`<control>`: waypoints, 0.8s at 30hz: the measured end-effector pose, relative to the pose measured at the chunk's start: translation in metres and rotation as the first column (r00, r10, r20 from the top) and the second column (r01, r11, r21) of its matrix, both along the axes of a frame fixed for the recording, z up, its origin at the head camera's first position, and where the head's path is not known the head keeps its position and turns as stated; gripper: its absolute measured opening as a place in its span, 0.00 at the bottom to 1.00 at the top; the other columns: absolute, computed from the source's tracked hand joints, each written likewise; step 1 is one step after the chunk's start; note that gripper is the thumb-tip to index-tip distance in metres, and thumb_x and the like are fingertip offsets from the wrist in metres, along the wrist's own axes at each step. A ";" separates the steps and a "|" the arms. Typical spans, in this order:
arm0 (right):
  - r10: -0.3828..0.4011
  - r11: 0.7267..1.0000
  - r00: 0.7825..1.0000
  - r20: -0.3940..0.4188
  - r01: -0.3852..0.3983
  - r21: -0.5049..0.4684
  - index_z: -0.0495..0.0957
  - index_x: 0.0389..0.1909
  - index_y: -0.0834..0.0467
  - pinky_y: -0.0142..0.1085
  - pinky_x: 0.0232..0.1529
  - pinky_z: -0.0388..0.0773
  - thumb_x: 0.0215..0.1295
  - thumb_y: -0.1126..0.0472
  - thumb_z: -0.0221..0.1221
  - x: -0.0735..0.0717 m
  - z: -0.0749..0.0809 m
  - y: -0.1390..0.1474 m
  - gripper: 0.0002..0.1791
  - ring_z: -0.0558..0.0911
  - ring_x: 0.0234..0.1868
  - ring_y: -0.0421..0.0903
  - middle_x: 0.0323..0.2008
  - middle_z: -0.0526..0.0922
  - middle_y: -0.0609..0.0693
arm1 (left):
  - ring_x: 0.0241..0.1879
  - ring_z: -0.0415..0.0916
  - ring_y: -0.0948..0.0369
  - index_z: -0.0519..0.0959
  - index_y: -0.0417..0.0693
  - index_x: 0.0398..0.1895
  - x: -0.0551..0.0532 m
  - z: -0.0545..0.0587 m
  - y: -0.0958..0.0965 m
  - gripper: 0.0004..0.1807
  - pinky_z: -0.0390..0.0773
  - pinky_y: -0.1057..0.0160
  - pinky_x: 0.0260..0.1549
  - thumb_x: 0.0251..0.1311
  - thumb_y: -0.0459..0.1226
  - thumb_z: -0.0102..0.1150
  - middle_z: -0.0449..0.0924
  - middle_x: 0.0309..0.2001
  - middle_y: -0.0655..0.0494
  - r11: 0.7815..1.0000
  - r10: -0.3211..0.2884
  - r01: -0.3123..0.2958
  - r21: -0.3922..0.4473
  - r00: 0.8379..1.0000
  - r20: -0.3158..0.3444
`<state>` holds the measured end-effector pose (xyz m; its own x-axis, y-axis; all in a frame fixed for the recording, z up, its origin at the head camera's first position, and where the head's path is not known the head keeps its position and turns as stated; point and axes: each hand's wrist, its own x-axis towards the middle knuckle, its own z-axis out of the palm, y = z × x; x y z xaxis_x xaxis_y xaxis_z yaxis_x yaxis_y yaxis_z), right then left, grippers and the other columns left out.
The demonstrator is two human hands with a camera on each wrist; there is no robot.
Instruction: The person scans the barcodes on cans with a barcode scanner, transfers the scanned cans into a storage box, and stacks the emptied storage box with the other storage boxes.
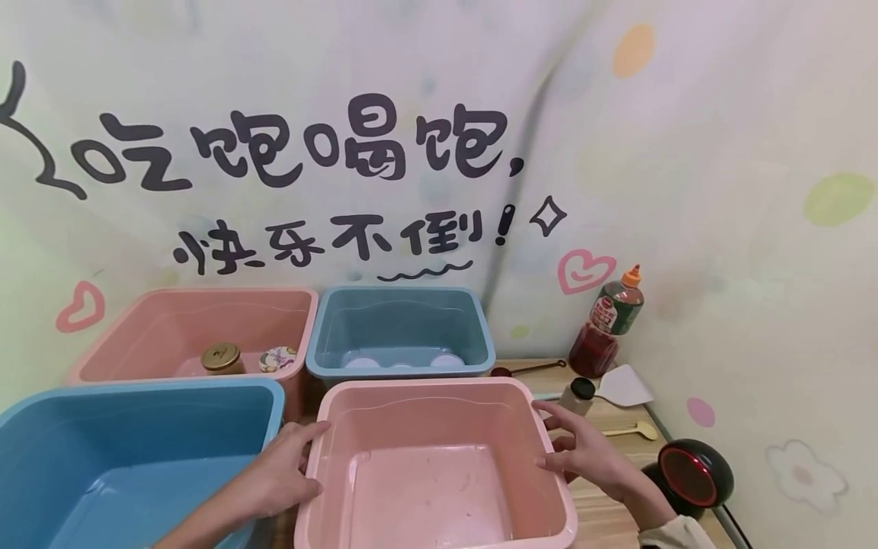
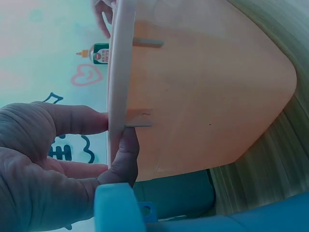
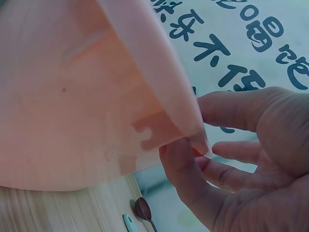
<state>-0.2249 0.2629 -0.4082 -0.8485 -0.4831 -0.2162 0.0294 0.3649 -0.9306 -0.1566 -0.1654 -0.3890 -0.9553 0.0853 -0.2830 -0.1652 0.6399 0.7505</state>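
Observation:
A pink plastic tub (image 1: 428, 488), bare inside, stands front and centre in the head view. My left hand (image 1: 283, 471) pinches its left rim; in the left wrist view thumb and fingers of that hand (image 2: 63, 154) lie on both sides of the rim. On the opposite side my right hand (image 1: 590, 450) grips the right rim, and the right wrist view shows the hand (image 3: 251, 154) with fingers inside and outside the edge. A blue tub (image 1: 171, 427) is close beside the left forearm.
Behind stand another pink tub (image 1: 226, 309), holding a gold-lidded jar (image 1: 222, 358), and a smaller blue tub (image 1: 401, 320). To the right are a sauce bottle (image 1: 607, 324), a black-capped jar (image 1: 578, 393), a white spatula (image 1: 624, 386), a yellow spoon (image 1: 641, 430) and a round black device (image 1: 693, 476).

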 end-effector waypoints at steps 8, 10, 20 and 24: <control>-0.016 0.999 1.000 -0.003 0.016 -0.050 0.50 0.75 0.67 0.41 0.31 0.85 0.63 0.67 0.64 0.009 0.017 0.006 0.44 0.84 0.42 0.44 0.57 0.68 0.70 | 0.37 0.80 0.58 0.67 0.32 0.69 0.002 0.017 -0.005 0.45 0.87 0.52 0.32 0.41 0.25 0.74 0.70 0.53 0.40 0.995 0.038 -0.041 0.086 0.999 0.036; -0.015 0.998 1.000 -0.012 0.014 -0.063 0.51 0.75 0.68 0.42 0.32 0.86 0.65 0.66 0.63 0.011 0.026 0.009 0.43 0.84 0.43 0.43 0.57 0.67 0.70 | 0.37 0.81 0.58 0.66 0.32 0.70 0.005 0.025 -0.009 0.45 0.87 0.53 0.31 0.44 0.26 0.74 0.71 0.54 0.41 0.992 0.031 -0.037 0.123 0.998 0.052; 0.100 0.959 0.988 -0.114 -0.126 -0.253 0.61 0.72 0.62 0.42 0.35 0.87 0.70 0.73 0.52 0.023 0.081 0.020 0.30 0.86 0.40 0.40 0.51 0.80 0.50 | 0.43 0.85 0.55 0.52 0.31 0.76 0.014 0.068 -0.040 0.48 0.87 0.48 0.39 0.58 0.34 0.69 0.85 0.46 0.45 0.940 -0.092 0.048 0.338 0.989 0.115; 0.115 0.928 0.980 -0.160 -0.164 -0.336 0.64 0.72 0.58 0.41 0.36 0.87 0.69 0.76 0.49 0.024 0.101 0.016 0.31 0.87 0.44 0.41 0.54 0.81 0.50 | 0.41 0.85 0.55 0.49 0.31 0.77 0.016 0.084 -0.056 0.47 0.87 0.49 0.39 0.62 0.35 0.66 0.85 0.44 0.47 0.919 -0.138 0.104 0.381 0.988 0.065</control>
<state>-0.2010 0.2787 -0.3071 -0.7764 -0.6226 0.0977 -0.1335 0.0111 -0.9910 -0.1402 -0.2216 -0.3054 -0.9035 0.3153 -0.2902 -0.1810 0.3331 0.9253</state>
